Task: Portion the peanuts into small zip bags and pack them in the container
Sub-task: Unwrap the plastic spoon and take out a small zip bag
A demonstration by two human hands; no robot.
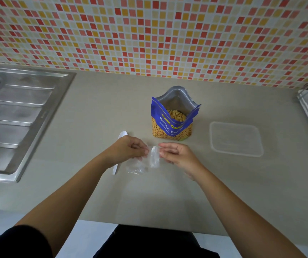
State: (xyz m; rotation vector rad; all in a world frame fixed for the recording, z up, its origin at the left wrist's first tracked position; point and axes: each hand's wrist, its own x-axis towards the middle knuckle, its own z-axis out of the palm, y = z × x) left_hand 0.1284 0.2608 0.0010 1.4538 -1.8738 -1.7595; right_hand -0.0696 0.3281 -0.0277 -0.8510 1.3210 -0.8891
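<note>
Countertop (93, 192): zip bag (153, 157) between both hands

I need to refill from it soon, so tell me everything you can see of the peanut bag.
The peanut bag is a blue stand-up pouch with yellow and white lettering and a silvery lining. It stands upright on the countertop near the tiled wall, its top open, peanuts visible inside. Neither hand touches it; the clear container lies to its right.

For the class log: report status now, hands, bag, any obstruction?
Left hand and right hand pinching small zip bag, bag empty. Peanut bag open, upright. Container empty. Spoon partly under left hand; nothing blocking.
</note>
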